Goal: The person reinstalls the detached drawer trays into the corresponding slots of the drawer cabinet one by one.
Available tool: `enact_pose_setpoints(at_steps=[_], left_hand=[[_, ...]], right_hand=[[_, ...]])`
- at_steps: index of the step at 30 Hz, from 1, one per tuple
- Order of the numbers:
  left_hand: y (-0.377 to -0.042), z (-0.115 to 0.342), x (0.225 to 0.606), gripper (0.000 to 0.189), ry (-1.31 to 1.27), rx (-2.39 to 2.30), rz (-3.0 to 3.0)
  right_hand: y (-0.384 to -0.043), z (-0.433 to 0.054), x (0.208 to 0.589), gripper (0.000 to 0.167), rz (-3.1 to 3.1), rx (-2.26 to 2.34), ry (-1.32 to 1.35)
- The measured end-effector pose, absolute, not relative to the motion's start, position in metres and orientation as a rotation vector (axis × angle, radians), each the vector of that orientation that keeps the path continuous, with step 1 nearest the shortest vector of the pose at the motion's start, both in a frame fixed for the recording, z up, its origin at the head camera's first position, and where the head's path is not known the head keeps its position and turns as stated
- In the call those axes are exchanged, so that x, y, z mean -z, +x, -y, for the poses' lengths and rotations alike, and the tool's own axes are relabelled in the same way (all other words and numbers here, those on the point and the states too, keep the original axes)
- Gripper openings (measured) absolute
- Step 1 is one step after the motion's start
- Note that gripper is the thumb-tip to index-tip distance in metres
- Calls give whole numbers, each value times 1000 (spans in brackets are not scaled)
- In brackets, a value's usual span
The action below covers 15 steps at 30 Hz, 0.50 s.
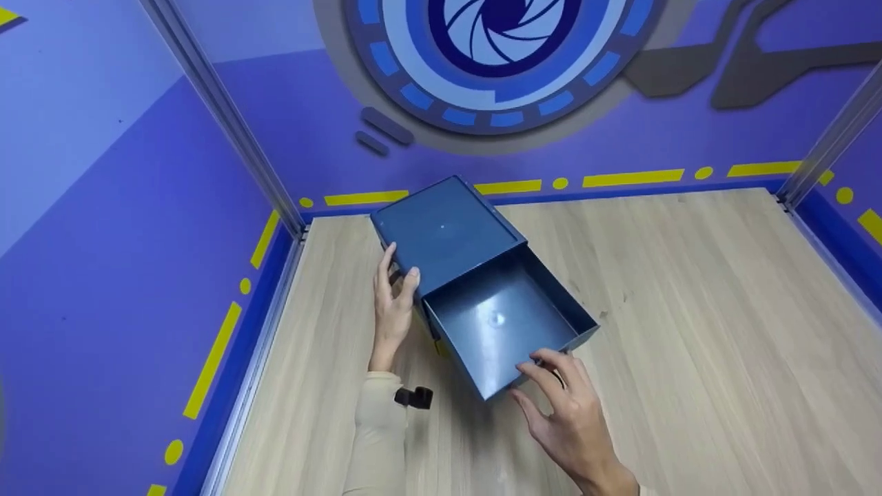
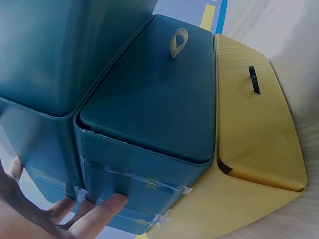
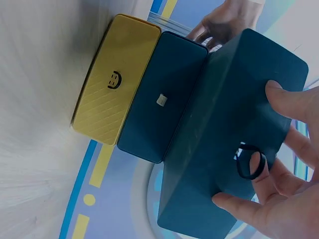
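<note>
A dark blue-green drawer box (image 1: 444,231) stands on the table with its top drawer (image 1: 506,296) pulled far out; the part of the drawer inside that shows is bare. My left hand (image 1: 394,310) rests against the box's left side, fingers fairly straight. At the drawer's front, my right hand (image 1: 572,413) grips the panel, fingertips over the rim. In the right wrist view one finger seems to pass through the black loop (image 3: 240,169). Below sit a closed blue-green drawer (image 2: 154,94) with a pale loop (image 2: 174,47) and a yellow drawer (image 2: 259,134) with a black tab.
The wood-grain table (image 1: 689,331) runs up to printed blue-purple walls (image 1: 275,124) at the back and left. Metal rails (image 1: 241,406) line the left edge. A small black device (image 1: 415,397) is on the left sleeve.
</note>
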<state>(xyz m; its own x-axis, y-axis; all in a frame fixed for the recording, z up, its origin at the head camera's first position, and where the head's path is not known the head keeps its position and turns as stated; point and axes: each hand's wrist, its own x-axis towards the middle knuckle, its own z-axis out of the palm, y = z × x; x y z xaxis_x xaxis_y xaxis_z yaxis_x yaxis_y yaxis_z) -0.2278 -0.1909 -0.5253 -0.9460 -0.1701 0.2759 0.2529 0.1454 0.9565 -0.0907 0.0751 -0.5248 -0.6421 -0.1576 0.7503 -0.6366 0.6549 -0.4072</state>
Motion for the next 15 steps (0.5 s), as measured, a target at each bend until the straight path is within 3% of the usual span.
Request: enact_pose_setpoints(at_steps=[15], left_hand=[[-229, 191, 525, 70, -51, 1842, 2116]], right_hand=[[-124, -60, 527, 53, 2145, -1000, 622]])
